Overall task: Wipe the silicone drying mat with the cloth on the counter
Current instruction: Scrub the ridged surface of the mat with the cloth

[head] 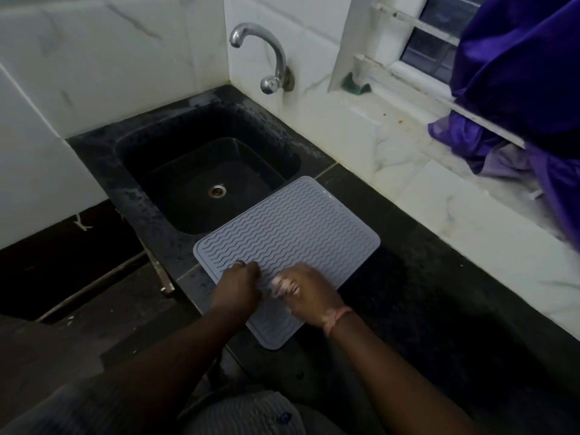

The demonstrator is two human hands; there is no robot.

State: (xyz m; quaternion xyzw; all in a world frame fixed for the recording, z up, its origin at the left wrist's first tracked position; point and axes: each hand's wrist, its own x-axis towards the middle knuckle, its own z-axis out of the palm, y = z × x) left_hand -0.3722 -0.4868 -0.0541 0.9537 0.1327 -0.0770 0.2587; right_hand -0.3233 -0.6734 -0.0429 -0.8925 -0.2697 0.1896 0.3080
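Note:
A grey silicone drying mat [292, 237] with wavy ridges lies on the dark counter [423, 277], one corner hanging over the sink. Both hands are over the mat's near part. My right hand [309, 293] grips a small pale cloth [281, 285], blurred and mostly hidden under the fingers. My left hand [240, 284] is right beside it with curled fingers at the cloth's left edge; whether it holds the cloth or the mat is unclear.
A black sink [188, 171] with a metal drain sits left of the mat, a chrome tap [270, 58] on the tiled wall above. A purple fabric [527, 89] hangs at the window on the right, over a white marble ledge [439, 196].

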